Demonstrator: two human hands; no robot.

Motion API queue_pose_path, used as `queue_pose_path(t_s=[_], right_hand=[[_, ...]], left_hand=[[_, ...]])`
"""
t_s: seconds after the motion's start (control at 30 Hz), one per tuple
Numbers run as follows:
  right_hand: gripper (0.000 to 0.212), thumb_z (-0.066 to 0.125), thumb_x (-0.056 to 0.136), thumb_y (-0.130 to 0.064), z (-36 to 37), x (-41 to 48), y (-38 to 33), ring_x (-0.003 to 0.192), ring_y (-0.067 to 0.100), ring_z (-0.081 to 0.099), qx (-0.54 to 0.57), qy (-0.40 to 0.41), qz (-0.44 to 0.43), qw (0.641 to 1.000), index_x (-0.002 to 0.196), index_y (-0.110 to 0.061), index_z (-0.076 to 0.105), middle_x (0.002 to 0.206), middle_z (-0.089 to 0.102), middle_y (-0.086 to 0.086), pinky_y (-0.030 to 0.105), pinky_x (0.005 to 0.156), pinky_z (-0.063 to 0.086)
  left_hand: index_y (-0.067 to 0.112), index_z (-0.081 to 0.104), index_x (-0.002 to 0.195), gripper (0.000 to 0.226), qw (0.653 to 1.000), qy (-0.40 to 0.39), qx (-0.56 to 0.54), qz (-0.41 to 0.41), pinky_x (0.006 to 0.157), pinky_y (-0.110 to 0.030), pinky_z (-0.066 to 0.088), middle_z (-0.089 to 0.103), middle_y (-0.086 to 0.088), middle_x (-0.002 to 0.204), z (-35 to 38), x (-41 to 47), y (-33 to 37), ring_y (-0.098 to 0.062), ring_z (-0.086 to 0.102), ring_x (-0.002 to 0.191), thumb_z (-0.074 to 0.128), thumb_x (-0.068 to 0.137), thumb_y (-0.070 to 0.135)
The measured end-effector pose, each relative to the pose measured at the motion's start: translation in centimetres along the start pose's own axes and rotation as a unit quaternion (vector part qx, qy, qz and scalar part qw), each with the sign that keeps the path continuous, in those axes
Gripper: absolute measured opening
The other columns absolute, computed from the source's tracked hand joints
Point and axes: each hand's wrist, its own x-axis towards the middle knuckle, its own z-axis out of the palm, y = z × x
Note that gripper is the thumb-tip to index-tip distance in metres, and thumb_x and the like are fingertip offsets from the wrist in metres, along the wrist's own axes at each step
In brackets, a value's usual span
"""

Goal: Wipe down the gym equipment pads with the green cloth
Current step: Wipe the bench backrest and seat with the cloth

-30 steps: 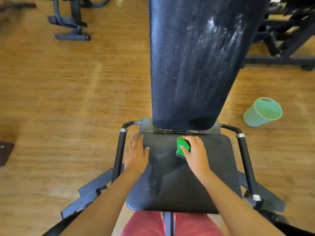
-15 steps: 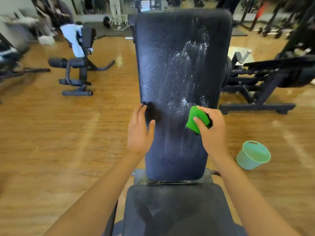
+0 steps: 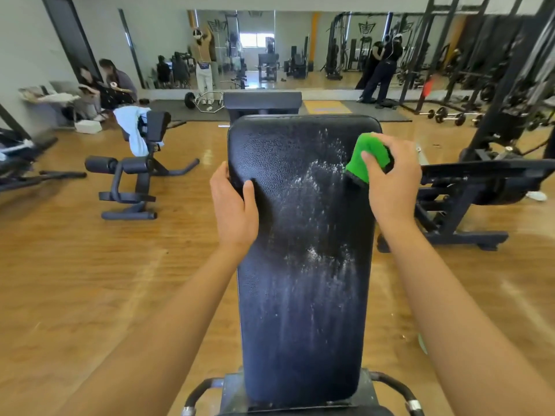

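Observation:
A long black back pad of a gym bench rises in front of me, streaked with white foam across its right half. My right hand grips a bunched green cloth and presses it against the pad's upper right edge. My left hand holds the pad's left edge, thumb on the front face and fingers wrapped behind. The seat pad lies below the frame's bottom edge, mostly out of view.
Wooden floor surrounds the bench. A black leg machine with a white towel draped on it stands at left. A dark machine frame sits close at right. People stand and sit by the far mirror wall.
My right hand carried the cloth from the seat pad up the back pad to its upper right edge. My left hand moved from the seat to the pad's left edge. My view tilted upward.

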Motion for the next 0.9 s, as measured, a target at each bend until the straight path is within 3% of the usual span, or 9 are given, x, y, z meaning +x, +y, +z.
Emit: queue_pose_path(t_s=[0.1, 0.2, 0.3, 0.47, 0.67, 0.8, 0.9], right_hand=[[0.029, 0.059, 0.089, -0.015, -0.1, 3.4, 0.3, 0.105, 0.013, 0.049, -0.024, 0.043, 0.019, 0.999, 0.118, -0.013, 0.061, 0.116, 0.055, 0.009, 0.008, 0.087, 0.029], [0.028, 0.054, 0.094, -0.017, 0.8, 5.3, 1.0, 0.104, 0.012, 0.046, -0.046, 0.046, 0.050, 0.997, 0.121, -0.010, 0.057, 0.119, 0.052, 0.011, 0.008, 0.082, 0.025], [0.027, 0.050, 0.096, -0.019, 2.6, 5.9, 1.2, 0.107, 0.019, 0.049, -0.058, 0.066, 0.063, 0.994, 0.120, -0.007, 0.055, 0.119, 0.050, 0.013, 0.011, 0.083, 0.027], [0.026, 0.055, 0.092, -0.017, 5.4, 5.9, -0.4, 0.114, 0.027, 0.044, -0.118, 0.102, 0.007, 0.988, 0.116, -0.008, 0.058, 0.120, 0.049, 0.014, 0.016, 0.090, 0.024], [0.023, 0.062, 0.085, -0.013, 11.3, 3.4, -5.5, 0.102, 0.032, 0.048, -0.128, 0.067, -0.141, 0.979, 0.107, -0.006, 0.064, 0.106, 0.057, 0.016, 0.026, 0.088, 0.031], [0.026, 0.065, 0.081, -0.006, 13.5, 1.9, -6.9, 0.100, 0.032, 0.049, -0.117, 0.027, -0.217, 0.969, 0.107, -0.004, 0.065, 0.105, 0.058, 0.018, 0.029, 0.085, 0.035], [0.038, 0.068, 0.075, 0.003, 11.8, 2.0, -5.4, 0.104, 0.031, 0.044, -0.131, -0.001, -0.245, 0.960, 0.113, -0.004, 0.063, 0.109, 0.057, 0.020, 0.030, 0.089, 0.035]], left_hand=[[0.011, 0.039, 0.136, 0.046, 0.997, 0.005, -0.042, -0.058, 0.095, -0.029, 0.038, 0.054, 0.002, 0.125, 0.6, 1.3, -0.4, -0.014, 0.050, 0.113, 0.041, 0.097, 0.034], [0.015, 0.053, 0.114, 0.043, 0.993, 0.012, -0.066, -0.094, 0.069, -0.028, 0.035, 0.060, 0.013, 0.085, 1.0, 1.5, -1.1, -0.012, 0.055, 0.082, 0.041, 0.091, 0.050], [0.016, 0.053, 0.091, 0.048, 0.991, 0.038, -0.077, -0.100, 0.064, -0.030, 0.035, 0.055, 0.012, 0.072, 1.4, 1.6, -1.6, -0.003, 0.048, 0.065, 0.037, 0.082, 0.060], [0.017, 0.047, 0.088, 0.036, 0.992, 0.030, -0.060, -0.111, 0.061, -0.030, 0.028, 0.056, 0.012, 0.073, 1.7, 1.6, -1.9, 0.001, 0.049, 0.065, 0.040, 0.088, 0.053], [0.018, 0.048, 0.092, 0.048, 0.990, 0.023, -0.075, -0.115, 0.060, -0.030, 0.031, 0.057, 0.012, 0.073, 1.5, 1.5, -1.9, 0.000, 0.052, 0.066, 0.035, 0.082, 0.063], [0.017, 0.047, 0.091, 0.042, 0.989, 0.016, -0.076, -0.122, 0.057, -0.027, 0.030, 0.054, 0.012, 0.070, 1.3, 1.5, -1.7, -0.001, 0.049, 0.063, 0.038, 0.086, 0.058], [0.018, 0.045, 0.090, 0.037, 0.990, 0.022, -0.066, -0.121, 0.061, -0.031, 0.029, 0.053, 0.011, 0.073, 1.2, 1.4, -1.6, -0.013, 0.048, 0.069, 0.040, 0.087, 0.055]])
